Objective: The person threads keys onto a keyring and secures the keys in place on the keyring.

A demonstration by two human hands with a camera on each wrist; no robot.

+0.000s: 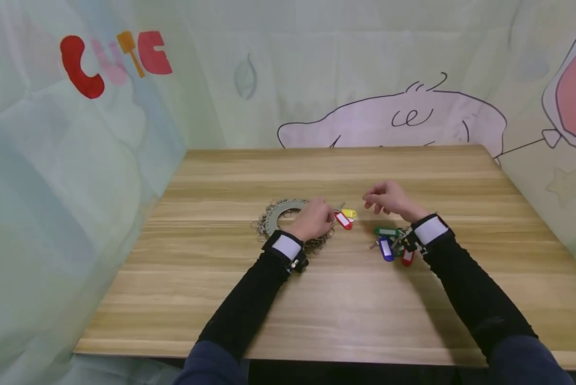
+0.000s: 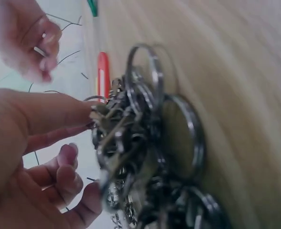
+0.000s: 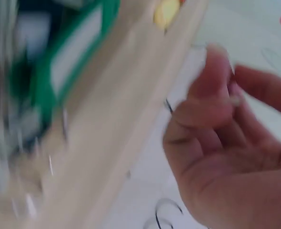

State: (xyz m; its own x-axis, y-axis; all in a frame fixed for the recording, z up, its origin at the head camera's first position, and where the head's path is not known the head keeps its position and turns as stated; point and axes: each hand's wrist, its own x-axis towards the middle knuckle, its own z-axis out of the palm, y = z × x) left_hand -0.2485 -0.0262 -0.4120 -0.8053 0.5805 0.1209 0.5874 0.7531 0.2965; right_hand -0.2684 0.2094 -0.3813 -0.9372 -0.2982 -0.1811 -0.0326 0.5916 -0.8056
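Observation:
A flat grey ring (image 1: 271, 218) lies on the table, hung round its rim with several metal split rings and clasps (image 2: 126, 124). My left hand (image 1: 313, 219) is over its right side, thumb and finger pinching a metal clasp there. Just beyond those fingers are a red key tag (image 1: 343, 220) and a yellow key tag (image 1: 348, 213). To the right my right hand (image 1: 389, 198) hovers with loosely bent fingers, and I see nothing held in it. Below it sits a bunch of keys with green (image 1: 386, 232), blue (image 1: 386, 249) and red tags (image 1: 407, 258).
Both hands work over a wood-grain table (image 1: 210, 289). A printed cloth (image 1: 249, 117) with cartoon drawings hangs behind it and along the left side. My right wrist is just above the tagged keys.

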